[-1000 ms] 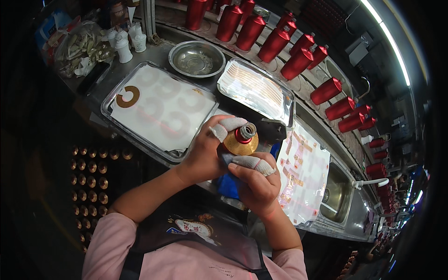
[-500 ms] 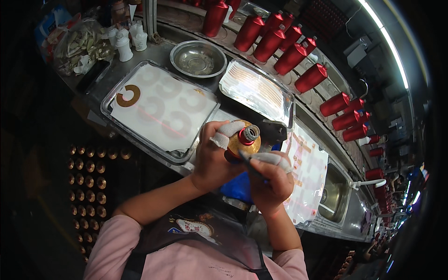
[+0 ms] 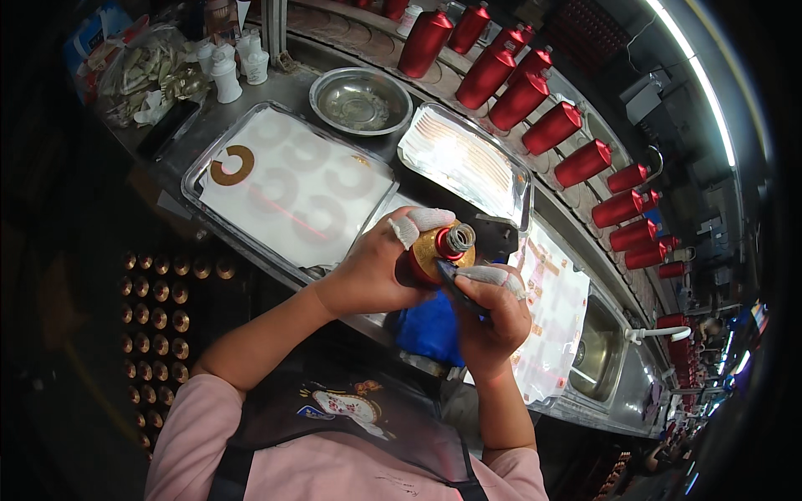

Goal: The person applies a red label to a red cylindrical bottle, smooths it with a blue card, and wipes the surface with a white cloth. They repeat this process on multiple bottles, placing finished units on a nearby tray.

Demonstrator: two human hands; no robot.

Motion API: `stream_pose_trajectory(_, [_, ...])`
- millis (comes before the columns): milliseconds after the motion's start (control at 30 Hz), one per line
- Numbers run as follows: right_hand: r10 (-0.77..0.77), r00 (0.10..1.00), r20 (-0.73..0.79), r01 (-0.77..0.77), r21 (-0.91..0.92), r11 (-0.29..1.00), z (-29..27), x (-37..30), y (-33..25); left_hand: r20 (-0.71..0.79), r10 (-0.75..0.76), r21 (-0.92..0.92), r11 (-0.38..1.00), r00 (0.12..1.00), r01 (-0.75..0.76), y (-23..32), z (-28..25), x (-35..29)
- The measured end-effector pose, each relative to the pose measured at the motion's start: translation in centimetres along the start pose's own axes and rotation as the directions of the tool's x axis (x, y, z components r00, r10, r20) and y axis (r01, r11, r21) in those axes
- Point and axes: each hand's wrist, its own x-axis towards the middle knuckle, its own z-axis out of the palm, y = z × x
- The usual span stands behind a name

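Observation:
My left hand [image 3: 378, 263] is wrapped round a red bottle [image 3: 408, 272], tilted so that its open threaded neck faces up and away. Gold ring-shaped foil [image 3: 429, 250] covers the bottle's shoulder round the neck. My right hand [image 3: 493, 321] grips a dark, flat, scraper-like tool [image 3: 449, 274], its tip against the gold shoulder. White cloth finger covers sit on fingers of both hands. Left of the hands lies a tray [image 3: 190, 185] with a white sheet, and on it one gold C-shaped label [image 3: 233, 165].
A steel bowl [image 3: 314, 98] and a second tray with striped sheets [image 3: 458, 159] stand behind. Red bottles [image 3: 554, 128] line a conveyor at the back. White sheets [image 3: 547, 321] and a sink [image 3: 598, 355] are on the right. A blue cloth-like thing [image 3: 428, 330] lies below my hands.
The red bottles on the conveyor have moved along to the right. Both hands have shifted slightly, and the tool's tip has moved lower on the gold shoulder.

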Motion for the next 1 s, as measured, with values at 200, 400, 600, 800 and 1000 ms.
stream_pose_trajectory(200, [-0.007, 1.000, -0.026, 0.006, -0.011, 1.000, 0.3, 0.0, -1.0, -0.158, 0.039, 0.156, 0.988, 0.987, -0.014, 0.4, 1.1, -1.0])
stream_pose_trajectory(400, [-0.015, 1.000, 0.016, 0.016, -0.073, 0.997, 0.1, 0.2, -0.7, -0.233, 0.113, 0.362, 0.932, 0.966, -0.022, 0.9, 2.2, -1.8])
stream_pose_trajectory(600, [-0.105, 0.992, 0.070, 0.099, 0.088, 0.991, 0.4, 0.0, -1.2, -0.344, 0.163, 0.382, 0.924, 0.925, -0.021, 0.4, 3.5, -2.6])
stream_pose_trajectory(800, [-0.054, 0.988, 0.143, 0.035, 0.131, 0.991, 0.5, -0.9, -2.2, -0.454, 0.175, 0.389, 0.921, 0.874, 0.018, 0.3, 4.9, -3.0])
stream_pose_trajectory(1000, [0.145, 0.989, -0.031, -0.146, -0.038, 0.989, -0.8, -1.4, -0.5, -0.131, 0.030, 0.031, 0.999, 0.991, -0.026, -0.7, 0.0, -1.8])
